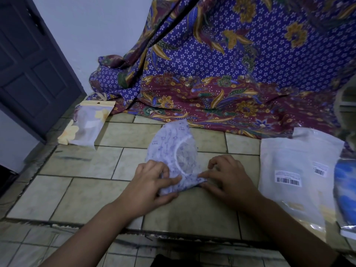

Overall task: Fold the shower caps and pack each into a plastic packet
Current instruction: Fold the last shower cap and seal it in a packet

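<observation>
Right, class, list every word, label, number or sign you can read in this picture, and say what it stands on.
Nothing here can be read as words or numbers.
Larger barcode label on the white packets: print too small and blurred.
Smaller barcode label, same packets: also unreadable.
Shower cap: printed pattern only, no words.

Near end of shower cap (173, 149) sits under left hand (152, 182) and right hand (229, 180); folds there hidden. Print on barcode labels (288, 180) of white packets (289, 157), right side: too small to read. Blue item (344, 189) cut off by right edge, kind unclear. Flowered packet (88, 126), far left: contents blurred. Forearms run off the near edge.
</observation>
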